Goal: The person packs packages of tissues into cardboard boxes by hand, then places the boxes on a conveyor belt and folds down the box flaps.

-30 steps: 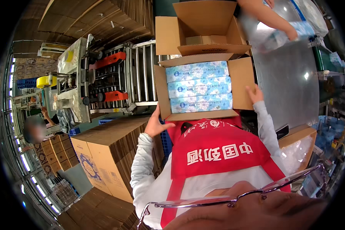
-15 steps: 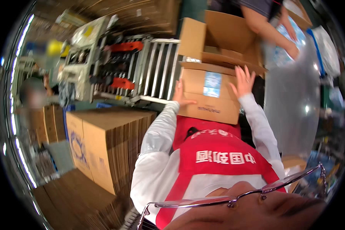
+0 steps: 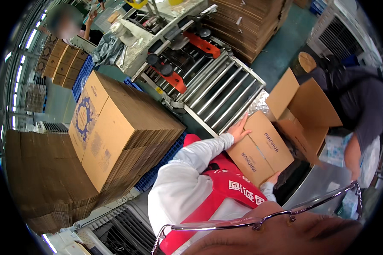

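A brown cardboard box (image 3: pixel 261 142) with dark print sits tilted across the front of my body. A seam runs over its upward face, and the flaps there are closed. My left hand (image 3: pixel 239 129) presses on its left edge, fingers stretched along the cardboard. At the near right corner my right hand (image 3: pixel 273 179) grips the box, with part of the fingers hidden. Just beyond stands a larger open carton (image 3: pixel 300 119), flaps raised, close against the box.
A roller conveyor (image 3: pixel 221 91) with red guides lies ahead on the left. Flattened cartons (image 3: pixel 115 123) are stacked at my left on a blue pallet (image 3: pixel 153 172). A metal table (image 3: pixel 317 182) is at the right, beside a co-worker in dark clothing (image 3: pixel 357 97). Another person stands far left.
The view has swung, bringing the conveyor more into sight. The box now shows a different face, without the blue label. My right hand has moved to the box's near right corner.
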Demonstrator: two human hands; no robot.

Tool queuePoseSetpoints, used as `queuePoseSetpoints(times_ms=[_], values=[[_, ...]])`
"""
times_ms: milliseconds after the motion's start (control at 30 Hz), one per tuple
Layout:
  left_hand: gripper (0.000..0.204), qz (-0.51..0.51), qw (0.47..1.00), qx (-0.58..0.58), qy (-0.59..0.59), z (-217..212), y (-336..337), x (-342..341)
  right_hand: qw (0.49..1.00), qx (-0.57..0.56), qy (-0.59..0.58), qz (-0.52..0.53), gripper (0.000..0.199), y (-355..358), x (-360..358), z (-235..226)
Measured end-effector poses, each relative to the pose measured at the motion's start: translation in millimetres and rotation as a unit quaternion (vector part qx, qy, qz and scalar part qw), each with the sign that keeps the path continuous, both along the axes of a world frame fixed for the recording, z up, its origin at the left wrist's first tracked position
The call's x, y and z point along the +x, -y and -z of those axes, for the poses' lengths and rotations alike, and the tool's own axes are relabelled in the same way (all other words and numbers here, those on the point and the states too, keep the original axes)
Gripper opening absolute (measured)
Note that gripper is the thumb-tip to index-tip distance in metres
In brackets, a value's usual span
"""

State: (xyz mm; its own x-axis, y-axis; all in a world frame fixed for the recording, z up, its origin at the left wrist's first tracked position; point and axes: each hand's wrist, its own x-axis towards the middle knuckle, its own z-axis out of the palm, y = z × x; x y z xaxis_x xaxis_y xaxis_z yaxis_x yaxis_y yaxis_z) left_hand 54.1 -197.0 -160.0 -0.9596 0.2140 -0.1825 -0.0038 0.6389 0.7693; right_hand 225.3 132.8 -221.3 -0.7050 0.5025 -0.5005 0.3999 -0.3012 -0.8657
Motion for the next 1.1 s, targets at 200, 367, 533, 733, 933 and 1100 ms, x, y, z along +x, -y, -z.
queuePoseSetpoints(times_ms=[200, 367, 533, 733, 933, 1100], values=[[0.08, 0.009, 0.944, -0.198, -0.265, -41.3, 130.5, -109.4, 0.982, -0.184, 0.023, -0.027, 0.066, 167.0, -96.9, 89.4], [0.074, 0.03, 0.936, -0.25, -0.245, -31.0, 199.6, -148.5, 0.949, 0.202, -0.036, -0.24, 0.07, 288.4, -294.4, 70.3], [0.074, -0.078, 0.924, -0.275, -0.255, -17.8, 272.1, -192.3, 0.913, 0.268, -0.021, -0.307, 0.081, 385.4, -387.6, 31.5], [0.068, -0.101, 0.925, -0.263, -0.254, -8.2, 344.5, -210.8, 0.833, 0.283, 0.02, -0.475, 0.074, 431.7, -430.5, 52.2], [0.065, -0.184, 0.888, -0.334, -0.257, -13.8, 327.9, -201.8, 0.839, 0.128, 0.061, -0.525, 0.071, 446.2, -375.6, 5.1], [0.065, -0.112, 0.955, -0.142, -0.233, -17.9, 222.0, -23.7, 0.655, 0.306, 0.108, -0.683, 0.058, 260.0, -147.1, 94.5]])
